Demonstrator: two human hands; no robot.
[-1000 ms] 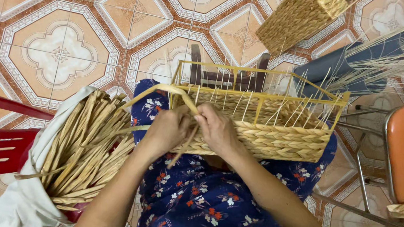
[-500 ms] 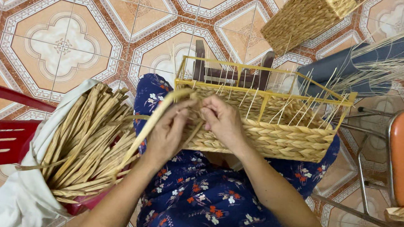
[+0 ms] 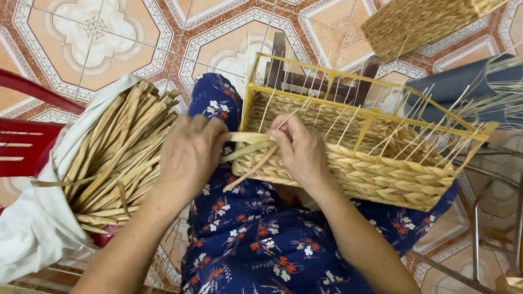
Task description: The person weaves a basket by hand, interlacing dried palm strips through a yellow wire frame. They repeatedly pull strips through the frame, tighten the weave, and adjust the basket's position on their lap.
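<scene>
Head view: I see the left hand (image 3: 189,154) pinching a flat tan straw strand (image 3: 251,139) at the near-left corner of the half-woven yellow-framed straw basket (image 3: 360,155) on my lap; the right hand (image 3: 301,153) grips beside it. I judge the strand light, pliant, best held near the weave.

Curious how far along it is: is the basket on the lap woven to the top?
No. The basket's braid covers only the lower part; bare yellow frame above.
</scene>
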